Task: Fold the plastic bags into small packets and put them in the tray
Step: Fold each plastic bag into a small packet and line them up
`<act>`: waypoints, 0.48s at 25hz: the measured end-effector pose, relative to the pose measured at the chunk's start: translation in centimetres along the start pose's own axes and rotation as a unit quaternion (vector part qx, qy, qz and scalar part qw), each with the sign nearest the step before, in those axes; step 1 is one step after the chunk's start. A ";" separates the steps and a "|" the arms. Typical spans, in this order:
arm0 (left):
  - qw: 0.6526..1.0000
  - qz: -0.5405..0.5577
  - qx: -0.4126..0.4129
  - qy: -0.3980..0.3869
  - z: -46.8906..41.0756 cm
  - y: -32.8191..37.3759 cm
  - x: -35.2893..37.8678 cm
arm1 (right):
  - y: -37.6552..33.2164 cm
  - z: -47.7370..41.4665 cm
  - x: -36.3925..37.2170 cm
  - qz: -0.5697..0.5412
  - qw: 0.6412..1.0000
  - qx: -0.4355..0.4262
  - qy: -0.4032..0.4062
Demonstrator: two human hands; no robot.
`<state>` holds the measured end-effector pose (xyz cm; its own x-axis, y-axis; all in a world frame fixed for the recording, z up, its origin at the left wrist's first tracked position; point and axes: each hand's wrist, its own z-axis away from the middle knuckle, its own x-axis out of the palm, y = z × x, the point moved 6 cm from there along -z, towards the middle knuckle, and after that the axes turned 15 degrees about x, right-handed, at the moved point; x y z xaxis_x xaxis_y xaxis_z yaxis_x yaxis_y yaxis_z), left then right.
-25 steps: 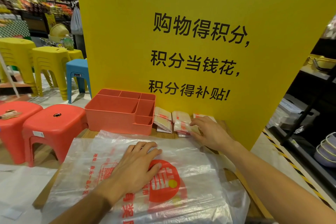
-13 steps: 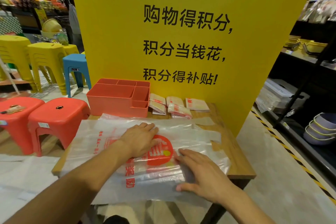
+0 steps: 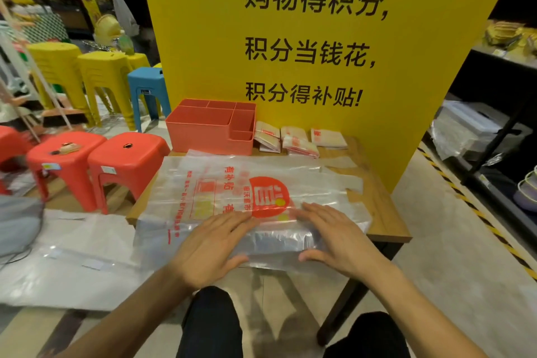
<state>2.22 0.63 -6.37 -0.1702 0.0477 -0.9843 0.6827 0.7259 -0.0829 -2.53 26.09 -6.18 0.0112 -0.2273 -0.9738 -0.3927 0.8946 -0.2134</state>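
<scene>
A clear plastic bag (image 3: 232,183) with red print and a red round logo lies spread flat over the small wooden table (image 3: 380,212). My left hand (image 3: 212,244) lies flat on the bag's near edge, fingers straight. My right hand (image 3: 337,238) presses flat on the same edge just to the right. The coral divided tray (image 3: 203,136) stands at the table's back left, its compartments holding nothing I can see. Several folded bag packets (image 3: 299,139) lie beside the tray's right side, against the yellow board.
A tall yellow sign board (image 3: 290,38) rises behind the table. Red stools (image 3: 125,160) stand left of it, with yellow and blue stools (image 3: 148,84) farther back. More clear bags (image 3: 72,256) lie on the floor at left. Dark shelving (image 3: 494,125) runs along the right.
My right hand left the packets at the back and came down onto the bag's near edge. My left hand slid from the bag's middle toward me. The camera tilted down.
</scene>
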 end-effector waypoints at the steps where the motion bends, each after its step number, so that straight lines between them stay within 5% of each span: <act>1: 0.999 0.042 -0.003 0.005 -0.1 0.1 -0.7 | 0.1 0.3 -0.2 -0.010 1.000 0.004 0.014; 5: 0.994 0.106 -0.015 0.035 -0.5 0.0 -2.7 | 0.3 1.5 -1.4 -0.029 0.994 0.024 0.102; 12: 0.998 0.026 -0.040 0.029 1.6 -0.8 -3.9 | 1.8 1.9 -2.9 0.003 0.987 0.075 0.141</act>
<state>3.48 -1.24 -2.66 -0.1793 0.1242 -0.9759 0.6330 0.7740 -0.0178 -1.51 29.13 -3.86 -0.2551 -0.3002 -0.9192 -0.2515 0.9385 -0.2367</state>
